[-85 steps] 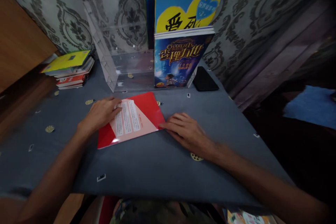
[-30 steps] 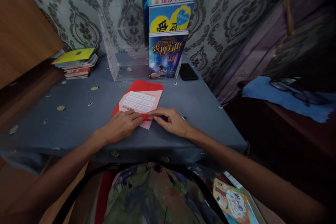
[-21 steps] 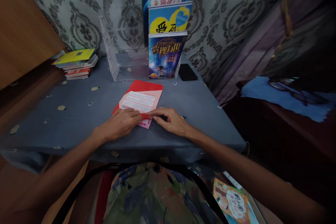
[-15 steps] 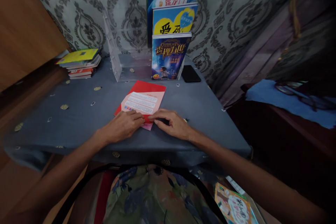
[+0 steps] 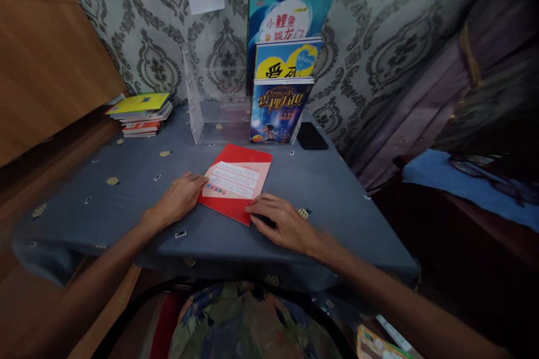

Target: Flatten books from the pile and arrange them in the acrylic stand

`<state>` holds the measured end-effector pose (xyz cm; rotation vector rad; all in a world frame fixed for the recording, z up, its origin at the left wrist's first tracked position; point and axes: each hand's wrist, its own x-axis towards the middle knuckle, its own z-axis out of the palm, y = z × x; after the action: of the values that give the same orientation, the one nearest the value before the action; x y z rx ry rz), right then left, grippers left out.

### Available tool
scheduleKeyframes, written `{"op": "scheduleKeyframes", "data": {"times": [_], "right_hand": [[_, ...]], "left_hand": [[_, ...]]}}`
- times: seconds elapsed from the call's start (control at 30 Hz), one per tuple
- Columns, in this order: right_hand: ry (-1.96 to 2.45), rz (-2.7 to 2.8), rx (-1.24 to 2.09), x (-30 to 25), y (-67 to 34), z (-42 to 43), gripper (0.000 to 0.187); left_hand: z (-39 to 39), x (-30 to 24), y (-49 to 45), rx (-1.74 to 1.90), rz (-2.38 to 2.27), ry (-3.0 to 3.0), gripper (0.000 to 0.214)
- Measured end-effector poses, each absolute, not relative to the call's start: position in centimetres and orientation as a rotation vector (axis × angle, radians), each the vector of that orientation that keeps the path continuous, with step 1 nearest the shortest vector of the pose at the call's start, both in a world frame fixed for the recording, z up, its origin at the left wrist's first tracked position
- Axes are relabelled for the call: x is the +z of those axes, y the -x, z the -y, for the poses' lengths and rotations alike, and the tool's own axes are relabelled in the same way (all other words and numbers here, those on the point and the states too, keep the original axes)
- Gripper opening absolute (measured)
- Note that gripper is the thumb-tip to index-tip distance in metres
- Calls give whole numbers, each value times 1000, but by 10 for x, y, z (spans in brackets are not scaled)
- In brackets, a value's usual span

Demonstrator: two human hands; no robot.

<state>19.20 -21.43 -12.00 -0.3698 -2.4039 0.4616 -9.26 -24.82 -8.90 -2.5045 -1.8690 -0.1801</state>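
Note:
A red booklet lies at a slant on the table, its pink and white text panel facing up. At its left edge, my left hand has its fingers bent and closed on the border. My right hand grips the lower right corner, fingertips over the cover and thumb by the edge. Behind the booklet stands a clear acrylic book rack. In its right half are several upright books, a dark blue one in front, then a yellow and blue one and a taller teal one.
A stack of books with a yellow top sits at the back left of the cloth-covered table. Right of the rack lies a black phone. Glasses rest on blue cloth at the right. Another book shows below the table.
My left hand has shifted from the booklet's lower edge to its left edge. The pink sheet that showed under the bottom corner is no longer visible. The camera has tilted up.

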Motion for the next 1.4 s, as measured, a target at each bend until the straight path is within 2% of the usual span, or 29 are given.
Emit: {"op": "scheduleKeyframes", "data": {"times": [0.23,0.4,0.73,0.93,1.1,1.23,1.3,1.4], "right_hand": [[608,2443,259,-124,-204,202,20],[641,2517,268,-124,-208,202,24],[791,2623,164,-138,-212,196,42],[823,2635,231,-137,-213,197,49],[820,2712,374,-127,-219,194,76],[717,2713,523,-127,-228,185,87],[681,2604,589,-131,-232,178,78],[631,2366,665,-135,-231,163,48]], "left_hand": [[271,-88,91,-377,1754,2775,37],[264,-90,98,-272,1648,2813,33],[239,-85,106,109,1224,2808,45],[218,-87,104,150,921,2876,44],[206,-114,116,-156,1082,2904,61],[194,-132,118,-581,1146,2901,60],[187,-133,115,-784,1176,2884,52],[177,-125,109,-1063,1274,2871,38]]}}
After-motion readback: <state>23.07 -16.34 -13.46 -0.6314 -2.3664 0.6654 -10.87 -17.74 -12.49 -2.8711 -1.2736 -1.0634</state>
